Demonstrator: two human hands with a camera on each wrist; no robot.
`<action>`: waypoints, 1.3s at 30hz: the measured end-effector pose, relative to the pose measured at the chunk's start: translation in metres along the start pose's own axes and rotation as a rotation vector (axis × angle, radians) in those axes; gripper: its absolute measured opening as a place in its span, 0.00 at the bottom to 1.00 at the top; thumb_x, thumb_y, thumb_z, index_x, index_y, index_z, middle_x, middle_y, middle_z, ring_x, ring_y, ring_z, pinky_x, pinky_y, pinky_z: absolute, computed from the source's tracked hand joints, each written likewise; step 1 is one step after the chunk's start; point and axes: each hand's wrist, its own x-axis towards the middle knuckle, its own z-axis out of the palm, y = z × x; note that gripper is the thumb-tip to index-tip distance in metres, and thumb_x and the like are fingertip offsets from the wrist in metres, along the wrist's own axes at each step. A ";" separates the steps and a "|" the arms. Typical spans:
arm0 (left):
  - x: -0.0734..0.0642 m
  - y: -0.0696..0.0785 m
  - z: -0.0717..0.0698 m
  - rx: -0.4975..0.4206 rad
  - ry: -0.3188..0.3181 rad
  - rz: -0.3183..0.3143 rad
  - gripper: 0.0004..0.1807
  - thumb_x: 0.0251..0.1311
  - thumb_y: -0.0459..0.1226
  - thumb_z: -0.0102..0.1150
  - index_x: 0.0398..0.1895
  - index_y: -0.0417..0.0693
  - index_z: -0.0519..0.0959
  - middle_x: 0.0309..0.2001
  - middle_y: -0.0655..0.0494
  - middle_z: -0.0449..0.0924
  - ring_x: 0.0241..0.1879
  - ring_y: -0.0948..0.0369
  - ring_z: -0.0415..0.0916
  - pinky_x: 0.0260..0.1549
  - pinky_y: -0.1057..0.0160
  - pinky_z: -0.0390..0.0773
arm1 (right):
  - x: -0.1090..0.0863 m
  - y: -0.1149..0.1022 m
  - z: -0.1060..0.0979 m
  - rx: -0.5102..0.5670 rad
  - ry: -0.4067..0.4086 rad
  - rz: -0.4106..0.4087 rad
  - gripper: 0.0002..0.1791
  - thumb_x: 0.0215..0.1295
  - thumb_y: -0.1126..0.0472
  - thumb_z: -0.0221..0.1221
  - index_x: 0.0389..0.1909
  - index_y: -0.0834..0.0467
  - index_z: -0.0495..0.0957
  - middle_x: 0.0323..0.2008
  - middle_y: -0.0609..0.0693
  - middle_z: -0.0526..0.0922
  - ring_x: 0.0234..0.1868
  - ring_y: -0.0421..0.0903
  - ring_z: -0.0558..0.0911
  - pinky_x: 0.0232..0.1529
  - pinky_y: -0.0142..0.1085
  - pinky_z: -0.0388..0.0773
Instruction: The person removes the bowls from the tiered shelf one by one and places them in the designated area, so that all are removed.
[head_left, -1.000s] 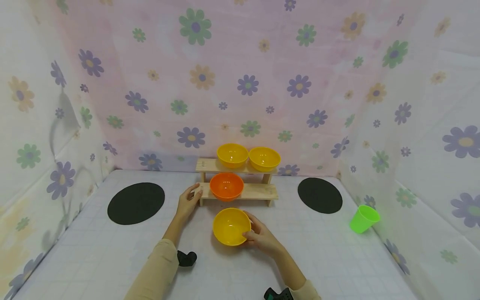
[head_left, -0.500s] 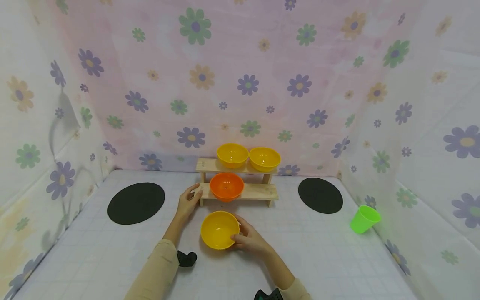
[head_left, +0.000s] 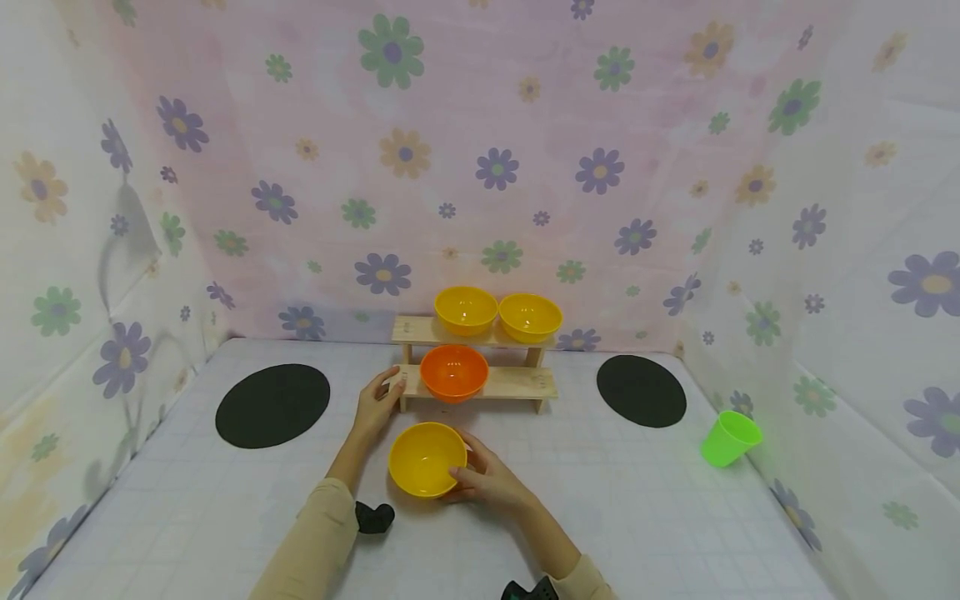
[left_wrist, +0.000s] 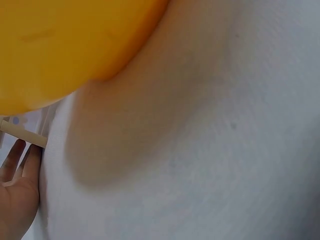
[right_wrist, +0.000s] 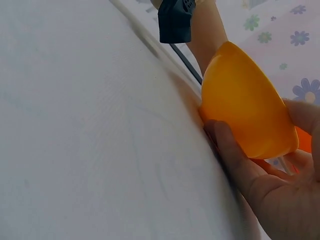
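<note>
My right hand [head_left: 491, 479] holds a yellow bowl [head_left: 426, 460] by its right side, thumb at the rim and fingers underneath. In the right wrist view the bowl [right_wrist: 245, 105] is tilted, with fingertips under its base. The left wrist view shows the same bowl [left_wrist: 65, 45] above its shadow on the table. My left hand [head_left: 375, 404] grips the left end of the lower step of a two-tier wooden stand [head_left: 521, 383]. On that step sits an orange bowl [head_left: 453, 372]. Two more yellow bowls, a left one [head_left: 466, 310] and a right one [head_left: 530, 317], stand on the upper step.
A black oval mat [head_left: 273, 406] lies on the left of the white table [head_left: 637, 517], another black mat [head_left: 641, 391] on the right. A green cup [head_left: 730, 438] leans near the right wall. Flowered cloth [head_left: 450, 167] encloses the back and sides.
My right hand has carried the yellow bowl to the left and slightly nearer, in front of my left forearm. The left hand stays at the stand; the other bowls have not moved.
</note>
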 end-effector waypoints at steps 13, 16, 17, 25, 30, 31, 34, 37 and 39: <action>-0.001 0.000 0.001 -0.007 -0.001 -0.002 0.24 0.65 0.36 0.55 0.63 0.39 0.68 0.63 0.39 0.67 0.56 0.47 0.71 0.39 0.75 0.74 | -0.004 -0.003 -0.009 -0.154 0.049 -0.007 0.32 0.70 0.60 0.53 0.70 0.65 0.53 0.59 0.68 0.67 0.36 0.52 0.83 0.40 0.44 0.81; -0.001 0.002 0.000 -0.005 -0.006 0.007 0.24 0.65 0.36 0.54 0.63 0.38 0.68 0.64 0.39 0.66 0.56 0.47 0.70 0.38 0.76 0.73 | -0.004 -0.010 -0.015 -0.217 0.089 -0.015 0.32 0.70 0.58 0.52 0.69 0.66 0.54 0.61 0.68 0.66 0.37 0.57 0.83 0.41 0.45 0.80; -0.003 0.006 -0.001 -0.006 -0.011 0.008 0.24 0.65 0.35 0.54 0.63 0.37 0.68 0.64 0.38 0.66 0.56 0.46 0.70 0.38 0.77 0.73 | -0.004 -0.012 -0.017 -0.234 0.106 -0.022 0.32 0.70 0.58 0.52 0.69 0.66 0.54 0.61 0.69 0.66 0.38 0.58 0.83 0.42 0.46 0.80; -0.016 0.032 -0.001 -0.010 -0.033 0.007 0.23 0.65 0.30 0.51 0.63 0.31 0.66 0.64 0.35 0.64 0.57 0.42 0.68 0.36 0.79 0.72 | -0.001 -0.035 -0.032 -0.270 0.328 -0.216 0.28 0.68 0.68 0.52 0.65 0.73 0.57 0.57 0.75 0.66 0.40 0.65 0.81 0.40 0.50 0.80; -0.006 0.014 -0.001 -0.019 -0.016 0.010 0.23 0.64 0.32 0.54 0.62 0.34 0.68 0.63 0.37 0.66 0.56 0.45 0.70 0.36 0.79 0.72 | 0.003 -0.059 -0.032 -0.286 0.463 -0.301 0.27 0.67 0.68 0.53 0.64 0.74 0.58 0.55 0.76 0.68 0.36 0.62 0.83 0.36 0.43 0.82; -0.004 0.010 -0.001 -0.017 -0.012 0.011 0.23 0.64 0.33 0.54 0.62 0.35 0.68 0.63 0.38 0.66 0.55 0.46 0.70 0.36 0.79 0.72 | 0.005 -0.061 -0.033 -0.281 0.479 -0.307 0.27 0.67 0.68 0.53 0.64 0.74 0.59 0.55 0.75 0.69 0.35 0.60 0.83 0.35 0.42 0.82; 0.001 0.002 0.000 -0.007 0.001 0.015 0.23 0.64 0.34 0.55 0.62 0.37 0.69 0.63 0.41 0.67 0.55 0.48 0.71 0.38 0.78 0.72 | 0.015 -0.062 -0.040 -0.253 0.499 -0.297 0.28 0.66 0.67 0.54 0.65 0.71 0.59 0.57 0.73 0.68 0.33 0.52 0.84 0.34 0.39 0.82; 0.002 -0.001 0.000 0.002 0.005 0.025 0.23 0.64 0.35 0.55 0.61 0.37 0.70 0.63 0.41 0.68 0.54 0.48 0.72 0.39 0.76 0.73 | 0.025 -0.058 -0.049 -0.229 0.498 -0.274 0.30 0.66 0.66 0.55 0.67 0.66 0.59 0.59 0.70 0.68 0.34 0.48 0.83 0.36 0.40 0.82; 0.002 -0.002 0.000 0.008 0.007 0.026 0.23 0.64 0.35 0.56 0.61 0.37 0.70 0.63 0.41 0.68 0.54 0.49 0.72 0.39 0.76 0.73 | 0.031 -0.056 -0.052 -0.217 0.478 -0.269 0.31 0.66 0.65 0.55 0.68 0.65 0.58 0.60 0.70 0.67 0.36 0.52 0.83 0.37 0.42 0.82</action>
